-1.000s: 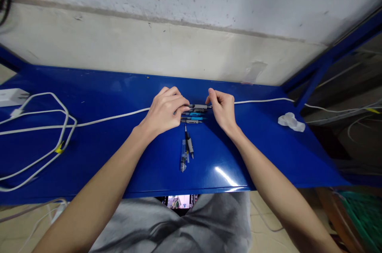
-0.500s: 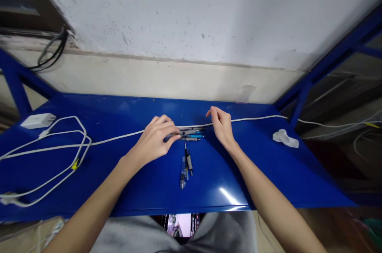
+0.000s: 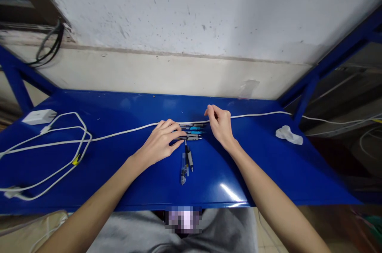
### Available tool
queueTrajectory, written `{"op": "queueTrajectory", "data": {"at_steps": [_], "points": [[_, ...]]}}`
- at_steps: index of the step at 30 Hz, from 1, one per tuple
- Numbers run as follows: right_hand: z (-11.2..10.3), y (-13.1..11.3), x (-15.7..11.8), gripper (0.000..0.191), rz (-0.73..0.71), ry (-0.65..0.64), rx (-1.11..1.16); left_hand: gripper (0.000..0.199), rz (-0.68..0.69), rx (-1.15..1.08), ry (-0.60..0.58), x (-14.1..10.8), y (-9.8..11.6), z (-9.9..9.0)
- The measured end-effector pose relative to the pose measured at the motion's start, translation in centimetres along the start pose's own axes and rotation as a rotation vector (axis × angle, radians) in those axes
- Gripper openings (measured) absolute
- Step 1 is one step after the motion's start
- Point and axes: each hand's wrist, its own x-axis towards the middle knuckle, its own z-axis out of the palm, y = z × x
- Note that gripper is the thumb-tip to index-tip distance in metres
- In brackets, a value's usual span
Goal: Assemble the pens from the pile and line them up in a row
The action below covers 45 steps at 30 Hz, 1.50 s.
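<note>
Several pens lie side by side at the desk's middle, among them a blue pen [image 3: 195, 128] and a grey-gripped pen [image 3: 194, 138]. My left hand [image 3: 161, 139] comes from the left, its thumb and forefinger closed about the left end of the grey-gripped pen; its fingers cover the left ends of the row. To the right of the pens, my right hand [image 3: 220, 125] is loosely curled beside the white cable [image 3: 253, 115], with nothing visible in it. Nearer me lie a black pen with a grey grip [image 3: 190, 158] and a clear pen [image 3: 183, 169], both pointing towards me.
The blue desk [image 3: 143, 189] meets a stained wall [image 3: 167, 69] at the back. A white adapter [image 3: 39, 116] and looped white cable [image 3: 85, 129] lie on the left. Crumpled white tissue [image 3: 289, 135] sits at the right. Blue frame bars [image 3: 307, 93] rise at both ends.
My left hand has moved a little to the right along the row, to the grey-gripped pen. A second blue pen now shows in the row. My right hand has hardly moved.
</note>
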Motion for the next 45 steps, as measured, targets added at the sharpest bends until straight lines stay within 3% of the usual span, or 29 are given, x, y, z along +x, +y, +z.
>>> {"op": "queueTrajectory", "data": {"at_steps": [10,13,16,20,23,28,37,40,45], "points": [[0.5,0.1,-0.2,0.048,-0.042,-0.070,-0.012,0.018,0.112,0.056,0.085,0.0,0.3,1.2],[0.5,-0.1,-0.3,0.049,-0.049,-0.094,-0.038,0.019,0.098,0.125,0.112,-0.4,1.4,0.5],[0.5,-1.0,-0.6,0.048,-0.084,-0.136,-0.052,0.019,-0.010,0.143,0.125,-1.6,3.8,-0.6],[0.6,-2.8,-1.3,0.047,-0.174,-0.227,-0.060,0.028,-0.177,0.157,-0.024,-3.1,7.0,-1.1],[0.8,-3.8,-1.8,0.047,-0.219,-0.282,-0.095,0.028,-0.286,0.206,-0.142,-3.2,7.9,-0.8],[1.1,-4.0,-2.2,0.047,-0.256,-0.313,-0.115,0.030,-0.350,0.297,-0.268,-2.3,7.8,-0.3],[1.0,-4.0,-2.0,0.048,-0.258,-0.337,-0.208,0.036,-0.343,0.383,-0.307,-1.7,6.0,-1.2],[0.7,-4.6,-1.8,0.049,-0.293,-0.457,-0.334,0.036,-0.384,0.407,-0.398,-1.3,5.7,-2.0],[-0.4,-6.6,-1.7,0.039,-0.291,-0.767,-0.618,0.031,-0.478,0.431,-0.549,-0.6,6.6,-2.7]]}}
